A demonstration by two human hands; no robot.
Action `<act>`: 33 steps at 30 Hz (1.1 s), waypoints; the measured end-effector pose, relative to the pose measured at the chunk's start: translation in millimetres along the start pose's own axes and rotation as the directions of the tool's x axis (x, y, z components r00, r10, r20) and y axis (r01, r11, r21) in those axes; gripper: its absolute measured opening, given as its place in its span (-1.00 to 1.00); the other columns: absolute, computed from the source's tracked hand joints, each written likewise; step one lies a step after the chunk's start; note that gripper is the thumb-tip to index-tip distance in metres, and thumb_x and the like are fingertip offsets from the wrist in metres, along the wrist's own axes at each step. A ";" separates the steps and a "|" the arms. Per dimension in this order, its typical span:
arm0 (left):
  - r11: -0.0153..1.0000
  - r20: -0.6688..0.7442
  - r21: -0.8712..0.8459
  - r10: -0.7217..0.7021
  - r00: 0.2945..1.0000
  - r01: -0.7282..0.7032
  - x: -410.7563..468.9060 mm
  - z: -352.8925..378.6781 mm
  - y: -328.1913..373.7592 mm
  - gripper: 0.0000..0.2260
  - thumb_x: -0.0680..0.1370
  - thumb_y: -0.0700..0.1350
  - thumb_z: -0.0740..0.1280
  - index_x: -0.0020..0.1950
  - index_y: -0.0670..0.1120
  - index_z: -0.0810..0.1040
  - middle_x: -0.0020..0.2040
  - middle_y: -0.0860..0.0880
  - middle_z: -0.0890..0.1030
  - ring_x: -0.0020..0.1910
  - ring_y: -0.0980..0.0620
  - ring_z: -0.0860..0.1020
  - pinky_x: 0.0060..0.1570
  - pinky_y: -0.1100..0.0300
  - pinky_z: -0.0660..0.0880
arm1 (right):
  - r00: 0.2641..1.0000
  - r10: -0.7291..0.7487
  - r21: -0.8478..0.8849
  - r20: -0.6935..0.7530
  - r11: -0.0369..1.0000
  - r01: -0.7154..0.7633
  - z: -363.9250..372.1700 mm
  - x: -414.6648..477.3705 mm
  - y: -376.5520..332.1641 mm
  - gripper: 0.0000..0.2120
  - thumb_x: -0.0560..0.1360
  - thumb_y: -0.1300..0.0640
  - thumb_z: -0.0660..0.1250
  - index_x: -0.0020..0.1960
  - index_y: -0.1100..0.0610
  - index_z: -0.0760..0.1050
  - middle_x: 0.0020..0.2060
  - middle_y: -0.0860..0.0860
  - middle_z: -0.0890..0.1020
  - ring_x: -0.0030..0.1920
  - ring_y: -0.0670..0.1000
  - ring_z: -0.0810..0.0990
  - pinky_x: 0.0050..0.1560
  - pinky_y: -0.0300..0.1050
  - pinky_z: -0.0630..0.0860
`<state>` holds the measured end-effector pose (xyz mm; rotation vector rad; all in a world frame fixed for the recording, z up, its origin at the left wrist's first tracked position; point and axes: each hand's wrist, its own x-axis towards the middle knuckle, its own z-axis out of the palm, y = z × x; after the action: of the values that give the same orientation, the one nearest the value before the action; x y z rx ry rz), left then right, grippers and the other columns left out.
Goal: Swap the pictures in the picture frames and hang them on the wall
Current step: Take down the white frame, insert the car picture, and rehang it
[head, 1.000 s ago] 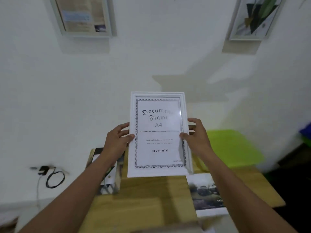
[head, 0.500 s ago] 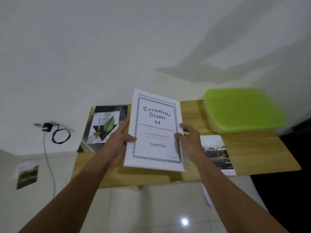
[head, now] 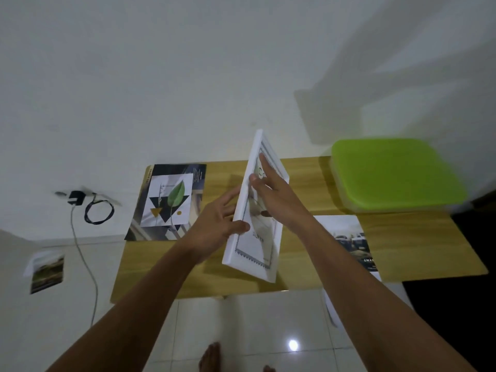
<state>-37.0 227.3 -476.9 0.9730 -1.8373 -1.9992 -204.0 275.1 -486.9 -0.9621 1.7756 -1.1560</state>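
Observation:
I hold a white picture frame (head: 256, 248) with a "Document Frame A4" insert above the wooden table (head: 418, 242). It is tipped steeply, its left edge raised and its glass facing right. My left hand (head: 217, 224) grips the raised left edge, thumb on the front. My right hand (head: 279, 194) lies flat against the glass with straight fingers. A leaf print (head: 171, 202) lies on the table's left part. A dark landscape print (head: 354, 242) lies to the right, partly under my right forearm.
A lime-green plastic lid or box (head: 394, 173) sits at the table's far right. A black charger with a looped cable (head: 91, 208) hangs on the white wall to the left. A small photo (head: 47, 272) lies near the floor on the left. My feet show on the tiled floor.
My head tipped down, so the wall frames left the view. The frame came down over the table and turned from facing me to standing on edge, with my right hand flattening on the glass.

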 end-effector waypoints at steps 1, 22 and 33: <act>1.000 0.018 0.006 0.005 1.000 -0.005 1.2 1.8 1.5 -0.31 0.45 -0.41 0.38 0.47 0.09 0.33 0.11 -0.08 0.68 0.04 -0.12 0.67 -0.02 0.01 0.59 | 1.000 -0.003 0.024 0.010 1.000 0.003 -1.0 1.6 -2.8 -0.41 0.55 -0.28 0.21 0.47 -0.47 -0.02 0.45 -0.08 0.38 0.40 -0.01 0.41 0.26 0.17 0.51; 0.986 -0.371 0.124 -0.059 0.927 0.112 28.9 7.4 -43.9 -0.47 0.52 -0.30 0.35 0.43 0.07 0.42 0.39 -0.04 0.48 0.29 0.01 0.49 0.23 0.03 0.48 | 0.975 0.134 0.339 -0.176 0.938 -0.067 -36.4 -8.2 19.7 -0.35 0.54 0.27 0.18 0.54 -0.18 0.17 0.02 0.13 0.69 -0.10 0.11 0.67 -0.04 0.07 0.61; 0.930 -0.272 0.032 -0.344 0.899 0.366 30.2 -10.9 -104.2 -0.52 0.53 -0.31 0.37 0.43 -0.08 0.40 0.01 -0.11 0.67 -0.16 -0.05 0.66 -0.24 0.14 0.59 | 0.934 0.340 0.566 -0.114 0.794 -0.220 -39.7 -17.1 95.2 -0.35 0.47 0.39 0.16 0.42 -0.16 0.39 -0.10 0.08 0.67 -0.20 0.10 0.52 -0.16 -0.02 0.51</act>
<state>-27.0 218.3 -585.1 1.6162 -1.7023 -1.8739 -249.3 332.0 -562.1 -0.2262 1.5360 -1.4908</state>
